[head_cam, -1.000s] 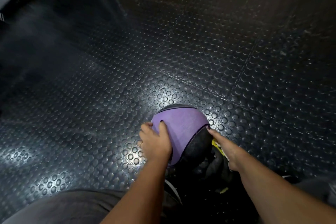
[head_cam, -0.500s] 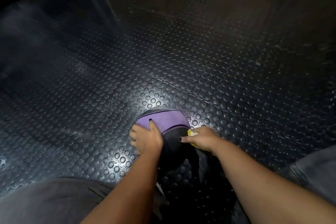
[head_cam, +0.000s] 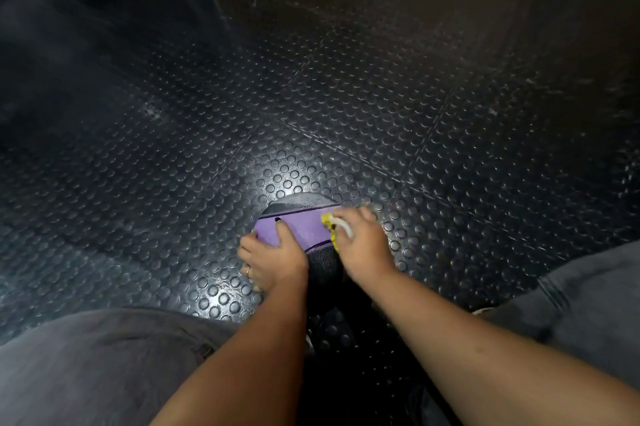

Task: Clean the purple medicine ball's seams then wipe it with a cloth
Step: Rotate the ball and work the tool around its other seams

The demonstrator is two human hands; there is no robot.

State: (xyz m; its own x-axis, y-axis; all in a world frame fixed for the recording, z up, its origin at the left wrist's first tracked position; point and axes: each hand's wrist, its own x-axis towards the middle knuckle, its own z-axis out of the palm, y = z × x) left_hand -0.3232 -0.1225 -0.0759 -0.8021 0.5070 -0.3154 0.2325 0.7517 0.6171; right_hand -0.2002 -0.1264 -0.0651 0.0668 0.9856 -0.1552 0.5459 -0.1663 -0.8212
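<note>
Left of the ball, the left hand [head_cam: 273, 261] clasps the purple medicine ball [head_cam: 304, 228], thumb on its purple face and fingers curled down its side, holding it on the studded floor [head_cam: 381, 114]. The far seam [head_cam: 301, 210] runs left to right across the ball's top. At the ball's upper right, a yellow cleaning tool [head_cam: 329, 225], brush or cloth I cannot tell, touches that seam's end, gripped by the right hand [head_cam: 363, 245], the nearer hand. Grey-clad legs [head_cam: 104, 366] flank the ball; nothing seems to obstruct the stroke leftward.
</note>
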